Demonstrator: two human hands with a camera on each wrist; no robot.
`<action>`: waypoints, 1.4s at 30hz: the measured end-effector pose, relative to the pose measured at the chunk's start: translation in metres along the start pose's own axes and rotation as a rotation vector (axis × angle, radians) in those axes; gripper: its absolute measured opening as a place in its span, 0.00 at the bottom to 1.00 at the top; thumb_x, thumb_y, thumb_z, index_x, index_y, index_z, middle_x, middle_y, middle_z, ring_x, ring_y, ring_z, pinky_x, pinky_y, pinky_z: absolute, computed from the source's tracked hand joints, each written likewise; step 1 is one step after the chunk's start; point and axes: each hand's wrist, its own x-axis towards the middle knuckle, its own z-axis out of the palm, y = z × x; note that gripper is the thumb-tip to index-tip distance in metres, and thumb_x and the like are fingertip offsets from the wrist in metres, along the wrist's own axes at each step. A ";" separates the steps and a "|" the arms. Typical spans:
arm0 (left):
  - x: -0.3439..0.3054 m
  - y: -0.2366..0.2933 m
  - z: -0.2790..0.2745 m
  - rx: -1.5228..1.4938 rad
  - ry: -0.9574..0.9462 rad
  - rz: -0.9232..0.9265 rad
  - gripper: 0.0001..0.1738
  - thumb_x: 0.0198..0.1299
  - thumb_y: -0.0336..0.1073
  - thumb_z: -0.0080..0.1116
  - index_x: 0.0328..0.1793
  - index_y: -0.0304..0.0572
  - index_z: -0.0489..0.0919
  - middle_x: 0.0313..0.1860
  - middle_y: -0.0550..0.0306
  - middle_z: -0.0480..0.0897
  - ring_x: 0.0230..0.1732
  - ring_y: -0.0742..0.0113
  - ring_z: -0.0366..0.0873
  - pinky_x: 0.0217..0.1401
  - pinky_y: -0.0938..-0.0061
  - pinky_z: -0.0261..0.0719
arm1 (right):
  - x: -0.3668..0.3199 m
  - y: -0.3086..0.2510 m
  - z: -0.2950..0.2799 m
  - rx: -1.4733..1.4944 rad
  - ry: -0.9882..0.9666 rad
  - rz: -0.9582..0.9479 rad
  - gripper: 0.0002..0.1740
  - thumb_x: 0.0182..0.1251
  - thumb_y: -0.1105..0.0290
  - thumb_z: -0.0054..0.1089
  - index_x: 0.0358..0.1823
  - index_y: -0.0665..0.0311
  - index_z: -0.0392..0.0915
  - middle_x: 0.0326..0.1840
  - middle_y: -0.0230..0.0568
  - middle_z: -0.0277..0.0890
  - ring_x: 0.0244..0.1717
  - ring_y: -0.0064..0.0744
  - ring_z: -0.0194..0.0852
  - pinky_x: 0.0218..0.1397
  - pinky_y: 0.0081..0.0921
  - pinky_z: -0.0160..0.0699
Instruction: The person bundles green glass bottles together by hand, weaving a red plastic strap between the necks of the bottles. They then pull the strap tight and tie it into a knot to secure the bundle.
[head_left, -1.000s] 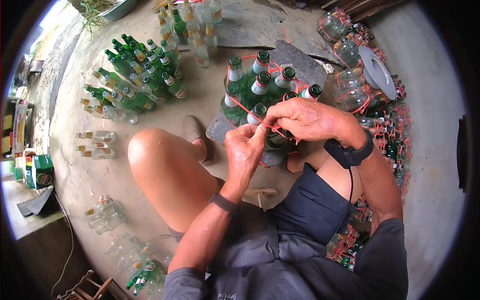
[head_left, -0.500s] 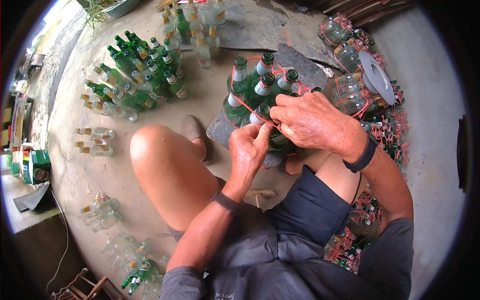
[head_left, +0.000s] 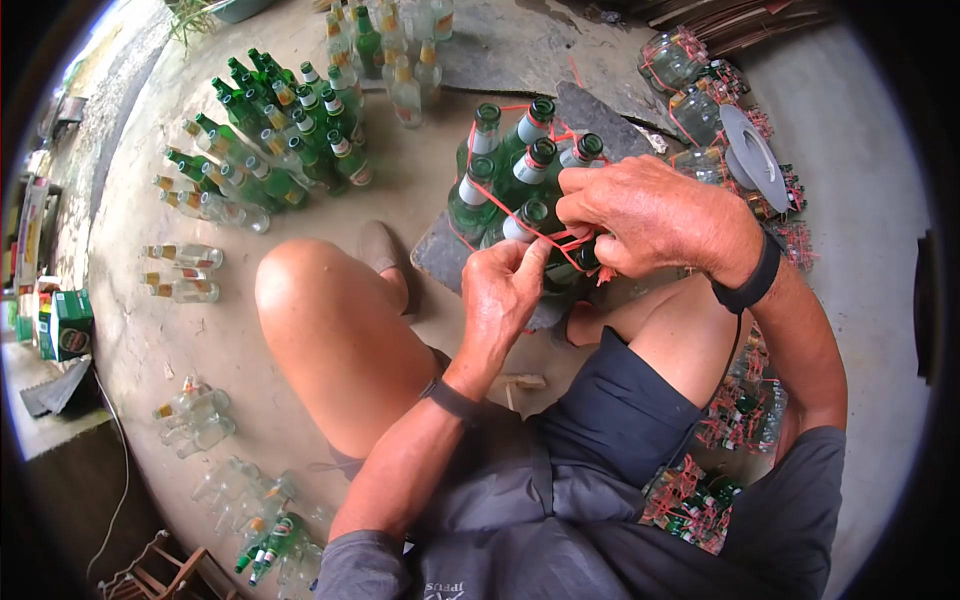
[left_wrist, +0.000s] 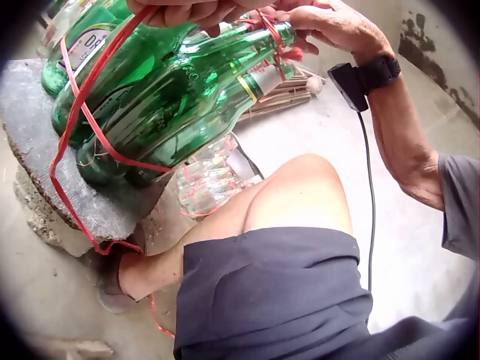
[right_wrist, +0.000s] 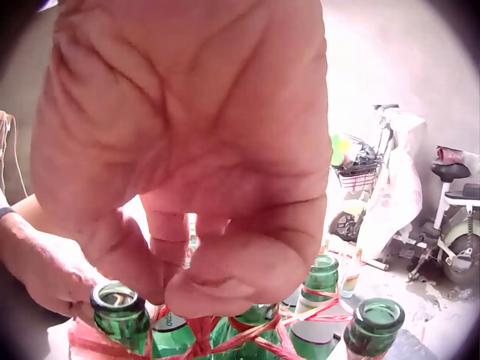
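Pinching red twine (head_left: 572, 242), the left hand (head_left: 503, 295) and right hand (head_left: 655, 215) meet at the frame's upper centre, beside green glass bottles (head_left: 527, 170) bunched on a grey slab (head_left: 438, 258) (packed close, I'd guess, so its loop sits snug).

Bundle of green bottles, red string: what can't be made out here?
Head: exact bottle count; the right hand covers part of the bundle of green bottles.
Head: text on the neck labels; too small to read.
Left wrist: full grip of the left hand on the red string; the top edge cuts the hand off.
Right wrist: bottle bases; cut off by the bottom edge.
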 end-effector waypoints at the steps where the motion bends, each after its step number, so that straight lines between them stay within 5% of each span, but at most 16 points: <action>1: 0.000 0.003 -0.001 0.020 -0.010 -0.006 0.20 0.80 0.40 0.68 0.39 0.26 0.90 0.26 0.72 0.79 0.29 0.84 0.68 0.27 0.76 0.66 | -0.001 0.002 0.000 0.010 0.021 -0.023 0.10 0.55 0.71 0.65 0.40 0.64 0.82 0.44 0.47 0.80 0.46 0.59 0.85 0.47 0.55 0.83; 6: -0.003 0.015 -0.001 -0.014 -0.028 -0.086 0.21 0.80 0.41 0.67 0.40 0.25 0.90 0.26 0.72 0.80 0.29 0.84 0.69 0.28 0.76 0.67 | 0.000 0.017 0.000 0.115 0.069 -0.103 0.10 0.54 0.73 0.63 0.37 0.68 0.76 0.40 0.47 0.76 0.40 0.58 0.81 0.42 0.51 0.78; 11: -0.001 0.005 0.003 -0.008 -0.008 -0.026 0.22 0.80 0.41 0.67 0.40 0.24 0.90 0.26 0.71 0.80 0.29 0.83 0.70 0.28 0.75 0.69 | 0.003 0.023 0.016 0.418 0.133 -0.196 0.09 0.64 0.74 0.67 0.38 0.69 0.75 0.35 0.43 0.74 0.37 0.44 0.79 0.40 0.41 0.76; 14: -0.003 0.013 0.002 -0.056 -0.036 -0.078 0.22 0.81 0.41 0.67 0.39 0.24 0.89 0.26 0.71 0.80 0.30 0.84 0.70 0.28 0.75 0.69 | -0.002 0.018 0.014 0.558 0.139 -0.045 0.10 0.65 0.69 0.67 0.36 0.69 0.78 0.31 0.52 0.79 0.35 0.49 0.83 0.39 0.45 0.77; 23: -0.001 0.001 0.006 -0.035 -0.044 0.074 0.22 0.82 0.42 0.66 0.39 0.27 0.88 0.26 0.71 0.79 0.29 0.85 0.70 0.27 0.77 0.68 | -0.021 0.032 0.006 0.180 0.333 0.049 0.12 0.65 0.65 0.72 0.34 0.65 0.80 0.25 0.51 0.78 0.29 0.58 0.79 0.35 0.47 0.76; 42: -0.003 0.004 0.008 -0.029 -0.043 0.108 0.20 0.84 0.41 0.63 0.41 0.29 0.87 0.26 0.74 0.76 0.29 0.84 0.68 0.27 0.77 0.67 | -0.011 0.048 0.040 0.105 0.516 0.048 0.05 0.75 0.73 0.62 0.45 0.65 0.75 0.42 0.50 0.82 0.44 0.63 0.84 0.44 0.52 0.80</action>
